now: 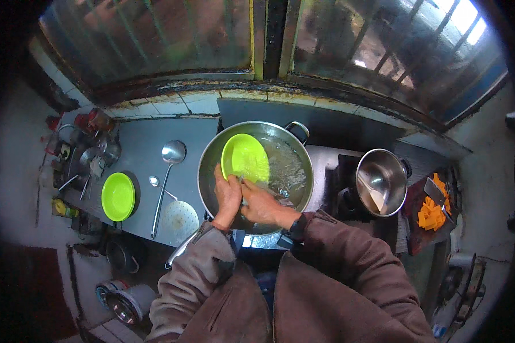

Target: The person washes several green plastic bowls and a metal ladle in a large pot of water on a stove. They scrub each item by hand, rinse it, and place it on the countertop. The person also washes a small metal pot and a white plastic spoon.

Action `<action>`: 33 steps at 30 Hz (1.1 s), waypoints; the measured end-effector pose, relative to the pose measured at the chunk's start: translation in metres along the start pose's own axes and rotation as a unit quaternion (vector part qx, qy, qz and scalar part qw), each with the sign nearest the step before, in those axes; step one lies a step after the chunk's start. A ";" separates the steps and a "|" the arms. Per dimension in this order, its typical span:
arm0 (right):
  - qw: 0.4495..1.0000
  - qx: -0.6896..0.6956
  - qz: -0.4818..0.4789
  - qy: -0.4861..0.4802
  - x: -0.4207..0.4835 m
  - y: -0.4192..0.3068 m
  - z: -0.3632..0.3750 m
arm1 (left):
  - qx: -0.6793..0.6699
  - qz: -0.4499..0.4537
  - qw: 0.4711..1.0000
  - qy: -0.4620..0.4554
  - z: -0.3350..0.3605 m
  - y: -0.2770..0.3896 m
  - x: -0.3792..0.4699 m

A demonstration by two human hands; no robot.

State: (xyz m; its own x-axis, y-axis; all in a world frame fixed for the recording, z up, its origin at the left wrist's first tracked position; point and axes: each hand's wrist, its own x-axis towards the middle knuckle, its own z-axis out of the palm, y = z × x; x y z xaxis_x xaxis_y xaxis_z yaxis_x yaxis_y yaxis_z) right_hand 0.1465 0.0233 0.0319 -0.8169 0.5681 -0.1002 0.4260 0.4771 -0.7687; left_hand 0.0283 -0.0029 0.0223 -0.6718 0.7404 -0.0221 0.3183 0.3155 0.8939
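Observation:
A large metal pot [201, 171] with liquid in it stands before me. Over its left half is a lime-green bowl [243, 154], tilted, its lower right part at the liquid. My left hand [228, 195] grips the bowl's near left rim. Close against it, my right hand [264, 205] is at the bowl's near edge with its fingers bent; whether it holds something small is hidden. Left of the pot, a metal ladle [174, 152], a small spoon [154, 181] and a perforated skimmer [180, 218] lie on the grey counter [143, 133], with a second lime-green bowl [118, 197].
At right stands a smaller metal pot [382, 182] with a pale utensil inside. Beyond it, a cleaver [435, 192] and orange cut pieces [431, 216] lie on a dark red board [415, 240]. Jars [99, 120] crowd the far left. Windows rise behind the counter.

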 end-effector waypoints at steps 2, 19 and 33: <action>0.992 -0.124 0.016 -0.011 -0.003 0.004 0.005 | 0.006 -0.032 0.999 -0.018 -0.004 0.000 0.004; 0.975 -0.207 -0.067 0.036 -0.003 0.039 0.007 | -0.165 -0.162 0.969 -0.083 -0.006 -0.004 0.008; 0.970 -0.239 0.007 -0.043 -0.005 0.033 -0.009 | -0.180 -0.194 0.955 -0.132 -0.004 -0.005 0.015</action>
State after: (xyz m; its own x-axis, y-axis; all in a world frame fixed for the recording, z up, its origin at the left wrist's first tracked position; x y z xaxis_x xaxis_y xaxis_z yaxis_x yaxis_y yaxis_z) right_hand 0.1681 0.0426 0.0130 -0.8305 0.5284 -0.1764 0.5520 0.7377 -0.3887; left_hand 0.0136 0.0042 0.0196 -0.4853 0.7485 -0.4519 -0.2031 0.4062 0.8909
